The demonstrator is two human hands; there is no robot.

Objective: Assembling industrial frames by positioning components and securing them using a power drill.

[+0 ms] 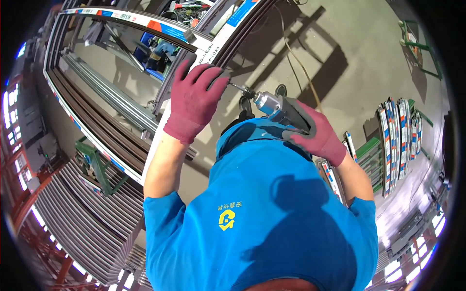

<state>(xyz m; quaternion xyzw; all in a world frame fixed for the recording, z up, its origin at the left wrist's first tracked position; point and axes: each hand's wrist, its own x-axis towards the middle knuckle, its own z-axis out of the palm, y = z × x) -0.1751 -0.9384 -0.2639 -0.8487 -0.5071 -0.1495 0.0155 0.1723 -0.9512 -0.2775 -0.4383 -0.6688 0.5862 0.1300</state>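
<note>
Drill [268,103] in hand, bit [238,88] by the left fingers [219,86]

The step looks like readying the drill, upper centre of the frame; the next move probably calls for lining up the bit and keeping it steady. The right hand [318,132] is wrapped around the drill's dark rear. The left hand [195,97] has its fingers parted and slightly bent; whether it pinches anything is hidden. The drill's nose is smooth silvery metal behind a black chuck [249,92]; the gloves [186,127] are maroon fabric with dark-grey fingertips. Long, straight brown bars [91,114] lie at left.
</note>
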